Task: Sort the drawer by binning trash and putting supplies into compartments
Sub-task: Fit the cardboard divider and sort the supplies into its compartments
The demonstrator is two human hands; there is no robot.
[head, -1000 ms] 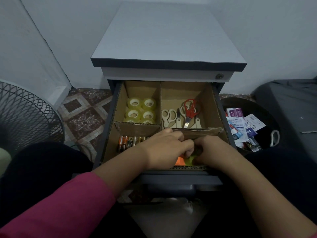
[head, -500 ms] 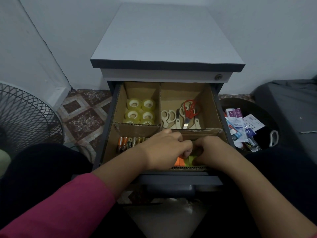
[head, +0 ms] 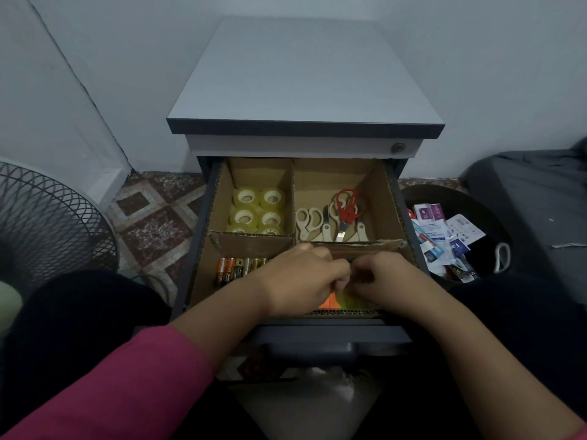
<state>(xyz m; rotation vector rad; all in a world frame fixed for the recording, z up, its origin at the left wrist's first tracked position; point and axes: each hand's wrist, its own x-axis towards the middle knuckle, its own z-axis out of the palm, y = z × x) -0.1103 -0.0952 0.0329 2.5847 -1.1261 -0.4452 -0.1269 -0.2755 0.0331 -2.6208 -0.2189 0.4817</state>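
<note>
While both hands work low in the front-right compartment, the sort looks close to finished.

Hands: the left hand and right hand sit knuckle to knuckle, fingers curled down onto the sticky notes; whether they pinch the pads or only press and square them, I cannot tell, since the fingertips are hidden.

Sticky notes: an orange pad and a yellow-green pad lie side by side against the front wall of the drawer, mostly covered by the hands. Too little shows to give their long axis.

Done so far: tape rolls fill the back-left compartment, standing in a tidy block with cores facing up. Scissors lie in the back-right compartment, handles toward the back wall, blades toward the person, long axes running front to back (the red pair is tilted a little). Batteries lie in a row in the front-left compartment, each one's long axis running front to back, slightly slanted.

Trash: wrappers and paper scraps are heaped in the dark bin just right of the cabinet.

Left to do: by my judgement only settling the notes, then perhaps closing the drawer. No loose clutter shows among the compartments.
</note>
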